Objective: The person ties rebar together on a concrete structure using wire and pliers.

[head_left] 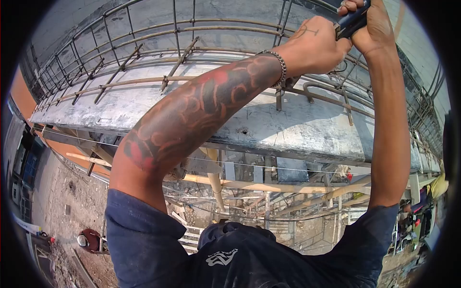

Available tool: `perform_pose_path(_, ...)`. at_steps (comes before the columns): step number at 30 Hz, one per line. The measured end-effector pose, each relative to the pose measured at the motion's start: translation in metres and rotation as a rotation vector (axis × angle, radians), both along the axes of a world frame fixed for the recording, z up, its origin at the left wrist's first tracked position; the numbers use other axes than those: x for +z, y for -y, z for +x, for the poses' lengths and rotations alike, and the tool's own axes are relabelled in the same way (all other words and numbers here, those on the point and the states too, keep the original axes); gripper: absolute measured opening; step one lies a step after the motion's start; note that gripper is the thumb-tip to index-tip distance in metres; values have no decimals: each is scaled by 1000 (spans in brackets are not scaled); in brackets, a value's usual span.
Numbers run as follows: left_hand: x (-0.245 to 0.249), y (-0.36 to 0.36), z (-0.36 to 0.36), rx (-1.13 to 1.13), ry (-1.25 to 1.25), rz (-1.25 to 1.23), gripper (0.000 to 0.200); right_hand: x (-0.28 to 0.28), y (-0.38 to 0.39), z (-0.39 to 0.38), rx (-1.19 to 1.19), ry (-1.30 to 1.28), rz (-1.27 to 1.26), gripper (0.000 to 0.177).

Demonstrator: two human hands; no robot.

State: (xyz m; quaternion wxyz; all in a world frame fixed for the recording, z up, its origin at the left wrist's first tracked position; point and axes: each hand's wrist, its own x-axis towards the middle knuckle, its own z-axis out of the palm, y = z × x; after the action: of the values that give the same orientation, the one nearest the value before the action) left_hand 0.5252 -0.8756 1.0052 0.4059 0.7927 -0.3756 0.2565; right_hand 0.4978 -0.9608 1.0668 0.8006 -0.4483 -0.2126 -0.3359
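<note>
My right hand (375, 31) is raised at the upper right with its fingers wrapped around a dark blue-black tool handle (355, 18). The tool's exact kind cannot be made out, and its upper part leaves the view. My left hand (317, 43) is closed like a fist against the lower end of that handle. Whatever its fingers grip is hidden behind the knuckles. A chain bracelet (282, 68) circles my left wrist. Below and behind both hands run steel reinforcing bars (230, 49), some crossing and tied together.
A long grey board (297, 129) lies under the bars, with a taut string (249, 165) along its near edge. Bamboo poles (235, 183) stand below over rubble ground (67, 187). One person (89, 240) is down at the left, another (438, 186) at the far right.
</note>
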Motion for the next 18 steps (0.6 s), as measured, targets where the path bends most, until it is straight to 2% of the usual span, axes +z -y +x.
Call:
perform_pose_path(2,1,-7,-11,59,3,-110,37,9,-3,1,-71,-77,-48,27)
perform_pose_path(3,-4,-5,-9,58,-12,-109,37,14,6,22,205,6,-178,25)
perform_pose_path(5,-8,0,6,128,134,-235,37,23,28,58,762,193,-429,22)
perform_pose_path(7,-3,6,4,157,129,-172,40,15,54,78,801,185,-389,21)
perform_pose_path(9,-4,18,-9,335,99,0,41,4,65,84,846,176,-341,21)
perform_pose_path(10,4,11,4,205,71,109,42,-3,70,83,806,173,-255,20)
perform_pose_path(11,6,12,10,208,75,118,42,-8,76,82,762,170,-163,20)
perform_pose_path(15,-3,23,20,121,-38,204,42,-13,92,67,667,91,-161,22)
perform_pose_path(16,-5,28,23,131,33,253,42,-22,92,68,663,143,-91,22)
perform_pose_path(18,-4,33,25,152,139,315,40,-34,101,62,676,178,-124,23)
